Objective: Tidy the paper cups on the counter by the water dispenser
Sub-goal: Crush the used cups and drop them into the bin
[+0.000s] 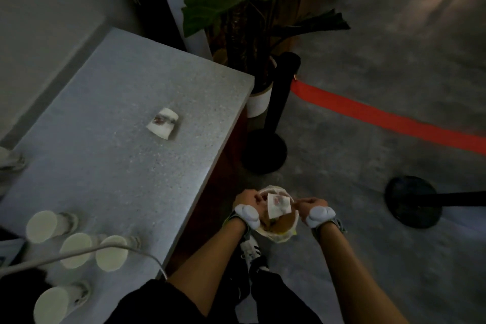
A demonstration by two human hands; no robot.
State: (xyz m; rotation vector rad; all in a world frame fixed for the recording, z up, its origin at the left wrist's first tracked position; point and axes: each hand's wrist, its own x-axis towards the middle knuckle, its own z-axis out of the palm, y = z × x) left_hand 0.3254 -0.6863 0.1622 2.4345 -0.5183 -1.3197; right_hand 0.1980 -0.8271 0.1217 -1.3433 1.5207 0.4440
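A flattened white paper cup with a red print point(279, 204) hangs over the mouth of a small lined waste bin point(285, 230) on the floor beside the counter. My right hand point(311, 204) pinches the cup's right edge. My left hand point(248, 198) grips the bin's liner at its left rim. Another printed paper cup point(163, 123) lies on its side in the middle of the grey speckled counter point(118, 166). Several white paper cups point(76, 250) stand grouped at the counter's near left end.
A white cable point(136, 246) runs across the cups and off the counter's edge. A potted plant point(259, 102) stands past the counter's far corner. Beside it is a black stanchion point(282, 81) with a red belt point(394, 118). Another stanchion base point(413, 201) sits at right.
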